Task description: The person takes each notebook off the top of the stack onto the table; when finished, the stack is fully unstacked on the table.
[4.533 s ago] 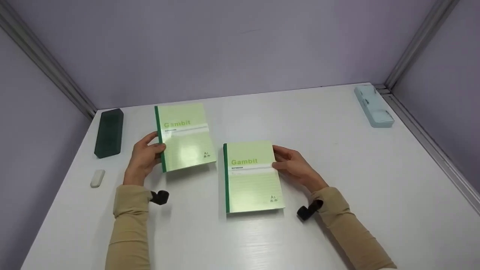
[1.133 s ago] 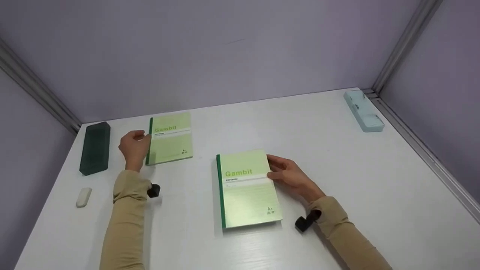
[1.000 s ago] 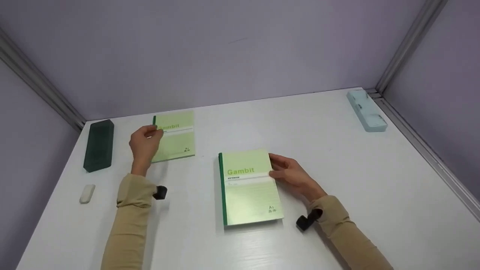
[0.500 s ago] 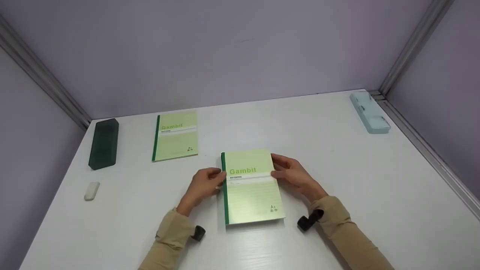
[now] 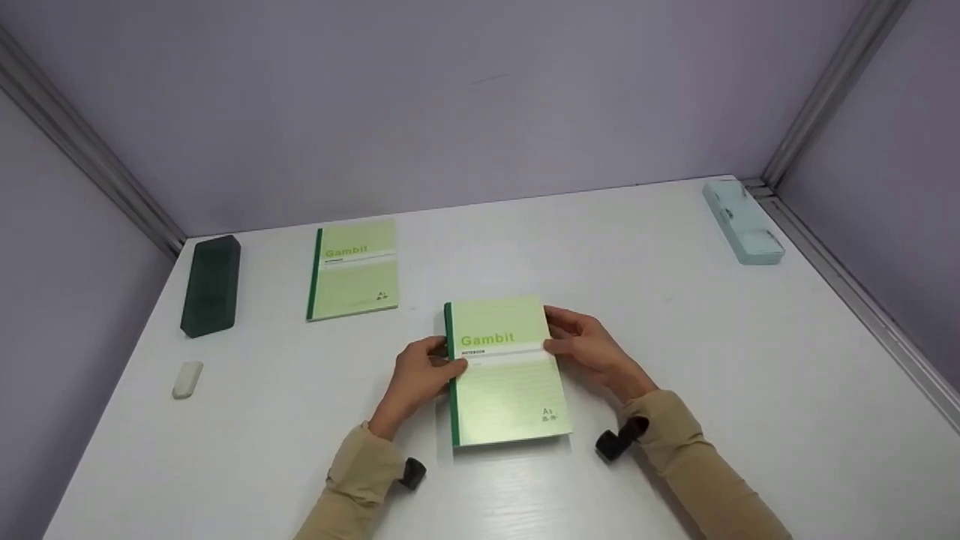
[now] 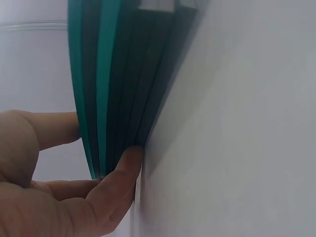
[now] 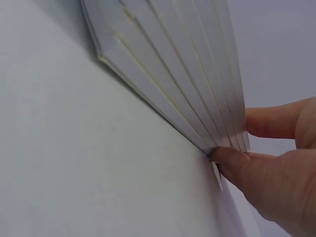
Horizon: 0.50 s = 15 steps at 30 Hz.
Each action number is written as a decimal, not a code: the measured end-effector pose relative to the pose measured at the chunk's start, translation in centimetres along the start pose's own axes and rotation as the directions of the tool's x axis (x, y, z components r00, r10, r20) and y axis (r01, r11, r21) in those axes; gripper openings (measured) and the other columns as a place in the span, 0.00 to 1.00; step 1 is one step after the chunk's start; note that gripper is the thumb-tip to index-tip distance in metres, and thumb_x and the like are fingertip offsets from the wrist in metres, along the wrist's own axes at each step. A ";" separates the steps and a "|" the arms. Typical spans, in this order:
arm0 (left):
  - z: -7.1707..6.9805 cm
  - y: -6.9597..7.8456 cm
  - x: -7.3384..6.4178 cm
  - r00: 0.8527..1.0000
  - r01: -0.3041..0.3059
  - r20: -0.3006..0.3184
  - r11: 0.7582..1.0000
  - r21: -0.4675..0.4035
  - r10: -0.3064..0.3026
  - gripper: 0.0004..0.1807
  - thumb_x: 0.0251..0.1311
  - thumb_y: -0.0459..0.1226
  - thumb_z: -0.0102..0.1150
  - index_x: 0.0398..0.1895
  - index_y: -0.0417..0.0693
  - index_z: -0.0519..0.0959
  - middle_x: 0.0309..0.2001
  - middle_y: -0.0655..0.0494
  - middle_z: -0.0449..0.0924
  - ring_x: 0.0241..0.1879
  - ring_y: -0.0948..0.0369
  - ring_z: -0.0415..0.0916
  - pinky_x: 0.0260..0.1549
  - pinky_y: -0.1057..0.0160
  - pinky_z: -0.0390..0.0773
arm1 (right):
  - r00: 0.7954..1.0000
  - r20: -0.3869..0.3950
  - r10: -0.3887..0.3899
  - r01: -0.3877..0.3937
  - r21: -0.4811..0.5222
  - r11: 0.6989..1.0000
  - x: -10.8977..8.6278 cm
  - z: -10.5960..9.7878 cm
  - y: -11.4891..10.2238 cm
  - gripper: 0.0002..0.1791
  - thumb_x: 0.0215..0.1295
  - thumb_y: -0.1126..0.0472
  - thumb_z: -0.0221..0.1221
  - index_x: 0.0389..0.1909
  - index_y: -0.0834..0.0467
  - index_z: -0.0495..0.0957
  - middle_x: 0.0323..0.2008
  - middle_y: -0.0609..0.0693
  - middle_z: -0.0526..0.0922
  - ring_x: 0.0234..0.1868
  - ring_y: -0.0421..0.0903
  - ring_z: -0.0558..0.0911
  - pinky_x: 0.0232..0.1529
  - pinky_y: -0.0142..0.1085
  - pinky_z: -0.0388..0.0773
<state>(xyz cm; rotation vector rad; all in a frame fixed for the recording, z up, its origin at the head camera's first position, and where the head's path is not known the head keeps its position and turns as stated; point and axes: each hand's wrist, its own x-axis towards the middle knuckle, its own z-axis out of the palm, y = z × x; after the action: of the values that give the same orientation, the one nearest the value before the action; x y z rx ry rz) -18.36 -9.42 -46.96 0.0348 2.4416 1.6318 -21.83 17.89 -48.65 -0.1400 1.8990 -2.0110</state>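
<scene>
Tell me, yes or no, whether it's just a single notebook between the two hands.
No, the left wrist view shows a stack of notebooks, several layers thick, at the left hand.

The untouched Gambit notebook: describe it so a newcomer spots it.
On the white table, find the dark green case by the back left corner. To its right, near the back edge, lies a light green, dark-spined notebook. Unlike the matching stack nearer the front, it lies alone, unheld.

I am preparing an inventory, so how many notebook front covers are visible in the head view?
2: one tops the held stack; the other is on the notebook farther back, to the left. Others may be hidden within the stack.
</scene>
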 end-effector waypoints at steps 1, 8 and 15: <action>0.0 0.0 0.0 1.000 0.004 0.000 1.000 -0.002 -0.004 0.26 0.59 0.37 0.63 0.59 0.33 0.72 0.45 0.45 0.78 0.41 0.57 0.78 0.36 0.61 0.80 | 1.000 -0.007 0.003 -0.003 0.007 1.000 0.0 0.0 0.0 0.38 0.60 0.78 0.55 0.71 0.64 0.56 0.71 0.60 0.58 0.72 0.53 0.56 0.60 0.39 0.69; 0.0 -0.1 0.1 1.000 0.024 -0.004 1.000 -0.007 -0.024 0.27 0.58 0.36 0.63 0.60 0.33 0.72 0.46 0.44 0.77 0.41 0.56 0.78 0.35 0.61 0.81 | 1.000 0.009 -0.010 0.010 0.015 1.000 0.0 0.0 0.0 0.37 0.60 0.78 0.54 0.71 0.66 0.55 0.71 0.62 0.56 0.72 0.54 0.55 0.60 0.38 0.69; -0.1 0.0 0.0 1.000 0.021 0.001 1.000 -0.011 -0.021 0.27 0.58 0.34 0.63 0.60 0.32 0.71 0.46 0.44 0.76 0.41 0.56 0.78 0.34 0.61 0.81 | 0.999 0.028 -0.034 0.032 0.044 0.999 -0.1 0.0 0.1 0.37 0.60 0.79 0.53 0.71 0.68 0.53 0.72 0.63 0.54 0.73 0.54 0.52 0.60 0.37 0.68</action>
<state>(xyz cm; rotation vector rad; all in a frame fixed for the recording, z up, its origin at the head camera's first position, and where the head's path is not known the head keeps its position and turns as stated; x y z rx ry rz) -18.42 -9.50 -46.92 0.0087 2.4238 1.6360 -21.74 17.88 -48.68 -0.1893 1.8453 -2.0591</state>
